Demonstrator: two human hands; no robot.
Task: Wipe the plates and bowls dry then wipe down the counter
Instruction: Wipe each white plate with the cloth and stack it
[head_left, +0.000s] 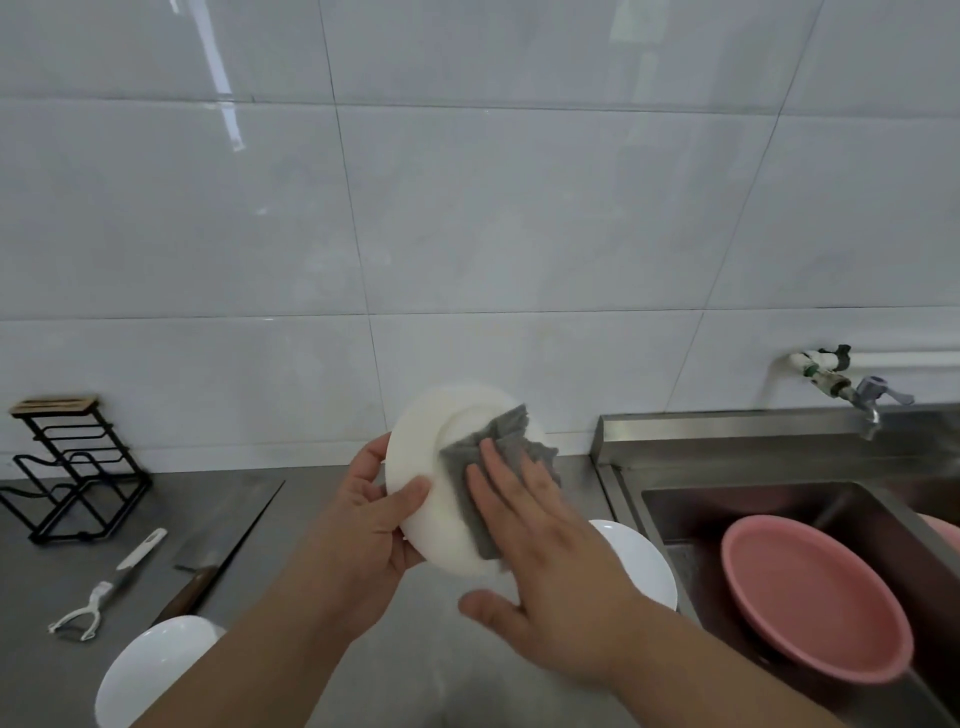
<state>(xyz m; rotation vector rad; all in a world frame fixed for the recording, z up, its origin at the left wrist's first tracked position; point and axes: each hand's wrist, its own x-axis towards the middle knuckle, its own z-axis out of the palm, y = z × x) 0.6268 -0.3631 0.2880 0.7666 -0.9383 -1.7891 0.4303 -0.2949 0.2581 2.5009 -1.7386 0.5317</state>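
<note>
My left hand (376, 512) grips the left rim of a white plate (423, 441), held tilted up above the steel counter (311, 499) with its underside toward me. My right hand (540, 551) presses a grey cloth (498, 441) flat against the plate, fingers spread over the cloth. A second white plate (641, 564) lies on the counter under my right hand, partly hidden by it. Another white dish (150, 670) sits at the bottom left, cut off by my left forearm.
A cleaver (234, 525) and a white peeler (111, 584) lie on the counter to the left, beside a black wire rack (72, 467). On the right, a steel sink (769, 499) holds a pink basin (815, 597), with a tap (867, 400) on the tiled wall above.
</note>
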